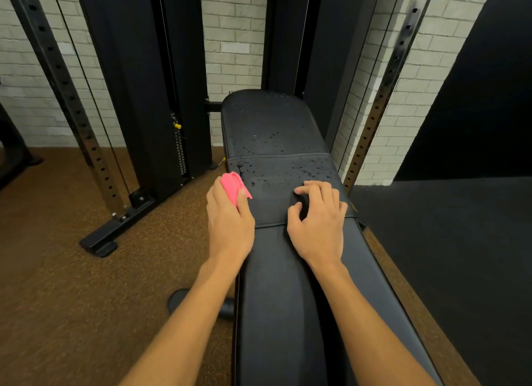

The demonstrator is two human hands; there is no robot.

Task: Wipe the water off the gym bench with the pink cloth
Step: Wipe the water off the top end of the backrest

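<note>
Two hands sit at the middle of the gym bench [288, 299], each with its own job. The left hand [230, 221] grasps the pink cloth [231, 184], bunched into a wad between thumb and fingers at the bench's left edge, just beside the nearest water drops [288, 169]. A bunched cloth gives a thick, absorbent face and, starting at the edge, probably lets one sweep cross the full width. The right hand [316, 224] rests on the dark cover panel [270, 213] with fingers arched and tips on the surface. It looks placed to brace the body, though whether it pinches the fabric or only presses cannot be told. Drops are scattered over the panel and the far pad [273, 118], so wiping seems barely begun.
</note>
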